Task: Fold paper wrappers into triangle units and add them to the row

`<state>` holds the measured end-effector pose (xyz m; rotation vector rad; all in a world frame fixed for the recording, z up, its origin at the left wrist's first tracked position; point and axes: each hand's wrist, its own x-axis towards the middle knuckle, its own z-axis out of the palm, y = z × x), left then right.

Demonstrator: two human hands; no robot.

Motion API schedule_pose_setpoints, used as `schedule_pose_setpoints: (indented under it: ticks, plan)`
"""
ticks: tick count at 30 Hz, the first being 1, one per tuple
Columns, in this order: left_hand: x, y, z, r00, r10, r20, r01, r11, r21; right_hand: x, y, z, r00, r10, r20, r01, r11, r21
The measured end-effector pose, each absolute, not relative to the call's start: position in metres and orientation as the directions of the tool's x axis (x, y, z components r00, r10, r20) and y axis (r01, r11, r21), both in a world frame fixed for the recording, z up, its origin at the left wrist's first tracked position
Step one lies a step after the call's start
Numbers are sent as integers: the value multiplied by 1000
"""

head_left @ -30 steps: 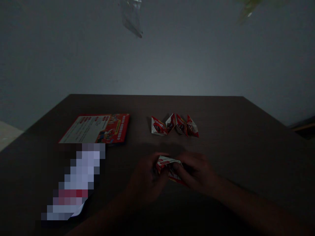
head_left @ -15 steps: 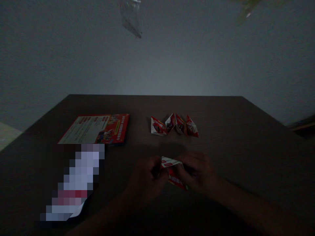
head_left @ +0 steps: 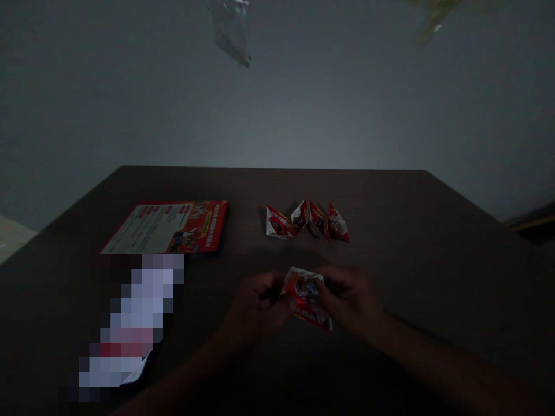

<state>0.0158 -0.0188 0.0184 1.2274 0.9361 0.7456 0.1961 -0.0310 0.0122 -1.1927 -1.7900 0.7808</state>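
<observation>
Left hand (head_left: 260, 306) grasping, fingers pinched on the left edge of a red-and-white folded piece (head_left: 306, 297). Right hand (head_left: 351, 300) grasping the same piece from the right, thumb laid over its printed face. Piece sits between the two hands, tilted, near side of the surface (head_left: 411, 242); fingers cover its side edges. Too dark to tell whether its lower corner touches the surface.

Just beyond the hands: a row of four similar folded pieces (head_left: 318, 219), standing in a zigzag on the surface; can't tell if they're joined. Left of that row, well apart, a red box or booklet (head_left: 162, 225) with a pale text panel, lying flat. Nearer, on the left, a pixelated bright object (head_left: 139, 323), close to the left forearm; its content is masked, and the masking meets the booklet's near edge.

Behind the surface, a plain grey wall (head_left: 277, 115). Up top, a clear plastic bag (head_left: 232, 32), plus a blurry yellow-green item (head_left: 440, 20) at upper right, cut off by the frame.
</observation>
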Motion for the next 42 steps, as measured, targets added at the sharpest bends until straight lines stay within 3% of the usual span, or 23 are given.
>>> schedule_pose_setpoints:
  ticks: [3, 6, 10, 14, 19, 21, 26, 29, 32, 36, 42]
  plan:
    - [13, -18, 17, 597, 783, -175, -82, 277, 957, 197, -29, 12, -183, 963, 196, 286, 243, -927]
    - [9, -17, 20, 695, 702, -154, -70, 280, 958, 197, -28, 10, -194, 973, 124, 92, 144, -985]
    - [7, -19, 21, 700, 697, -153, -6, 219, 976, 196, -29, 4, -258, 966, 27, -108, -1, -994]
    - [8, -23, 14, 686, 718, -116, 21, 139, 990, 195, -32, -2, -302, 953, -25, -170, -79, -982]
    - [11, -20, 1, 698, 713, -57, -155, 229, 961, 195, -32, 4, -369, 924, 100, -105, 65, -992]
    - [11, -18, -1, 703, 710, -39, -235, 283, 930, 195, -32, 9, -376, 915, 148, -7, 157, -988]
    - [11, -17, 1, 658, 751, -51, -357, 371, 857, 198, -33, 11, -166, 948, 270, 184, 299, -936]
    - [12, -18, 3, 624, 777, -86, -368, 389, 845, 200, -34, 11, -34, 888, 458, 297, 446, -844]
    - [13, -18, 4, 605, 789, -108, -354, 389, 851, 201, -36, 16, -62, 780, 622, 362, 599, -715]
    - [12, -15, 1, 585, 802, -116, -331, 367, 869, 199, -37, 25, -149, 728, 669, 420, 659, -624]
    - [12, -13, -1, 594, 779, -198, -178, 368, 913, 197, -34, 24, -203, 752, 627, 432, 643, -632]
